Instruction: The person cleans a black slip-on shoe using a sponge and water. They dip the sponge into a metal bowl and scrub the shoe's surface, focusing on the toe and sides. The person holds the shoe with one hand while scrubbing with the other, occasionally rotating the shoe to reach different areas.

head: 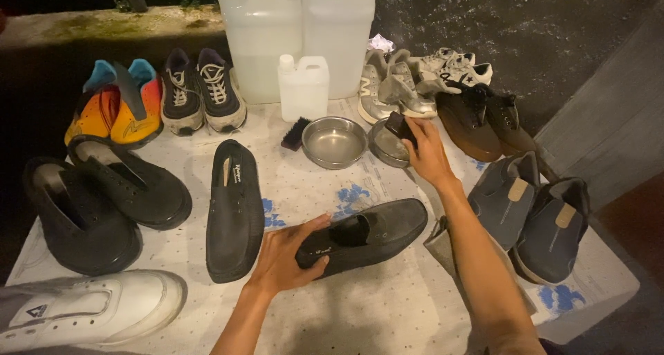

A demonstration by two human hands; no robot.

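The black slip-on shoe (366, 236) lay on the bench (387, 306), and I saw my left hand (290, 255) gripping its heel. Farther off, my right hand (425, 151) held a small dark brush (401, 127) over a metal bowl (387, 146).

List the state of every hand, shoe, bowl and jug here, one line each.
Left hand: gripping black shoe, lying sideways.
Right hand: holding small brush over right bowl.
Left bowl: upright, looks empty.
Small jug: upright, capped.
Black brush: lying untouched.
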